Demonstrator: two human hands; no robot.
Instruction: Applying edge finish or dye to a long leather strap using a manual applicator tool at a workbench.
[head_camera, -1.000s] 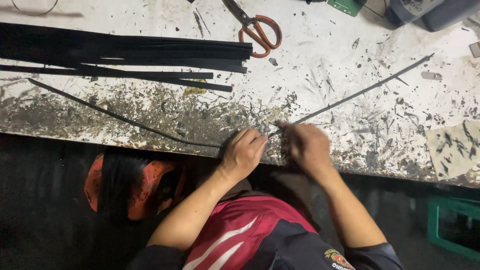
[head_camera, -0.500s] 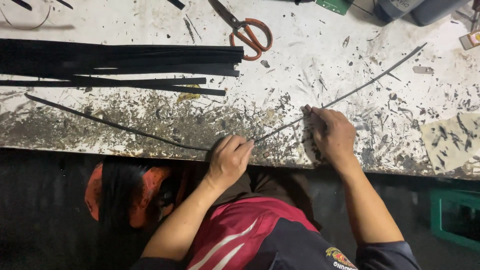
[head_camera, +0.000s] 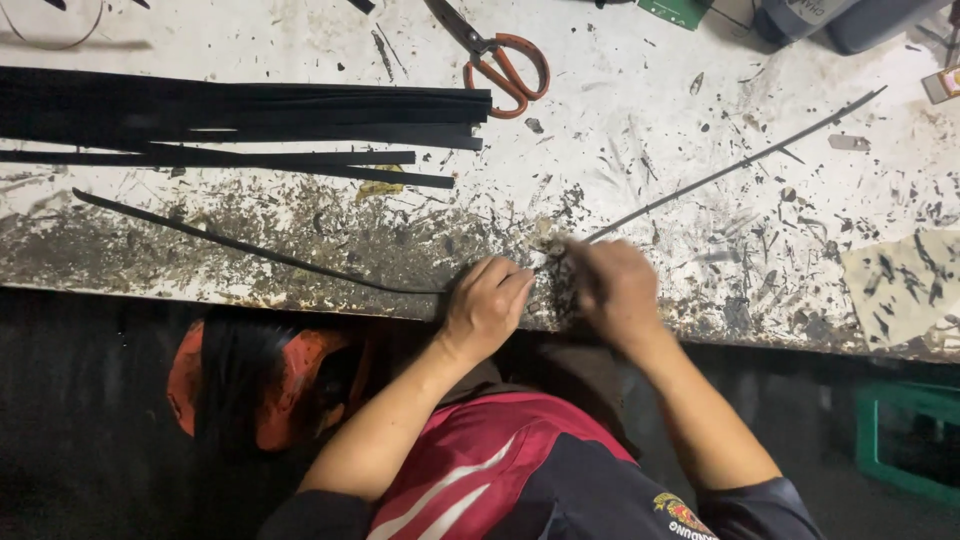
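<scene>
We judge the step as working a long thin black strip (head_camera: 300, 258) at the near edge of the scarred white surface (head_camera: 640, 130); our left hand (head_camera: 487, 303) pinches it; our blurred right hand (head_camera: 612, 290) grips a thin grey rod (head_camera: 730, 170) running toward 2 o'clock; next calls for steady tension; stacked flat black strips (head_camera: 240, 115) at 10 o'clock, orange-handled scissors (head_camera: 500, 60) at 12, clear of us.

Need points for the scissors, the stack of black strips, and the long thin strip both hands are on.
scissors (head_camera: 520, 72), head view, on the orange handle loop.
stack of black strips (head_camera: 250, 110), head view, mid-length of the pile.
long thin strip (head_camera: 730, 170), head view, on the stretch right of the right hand (head_camera: 615, 290).
</scene>
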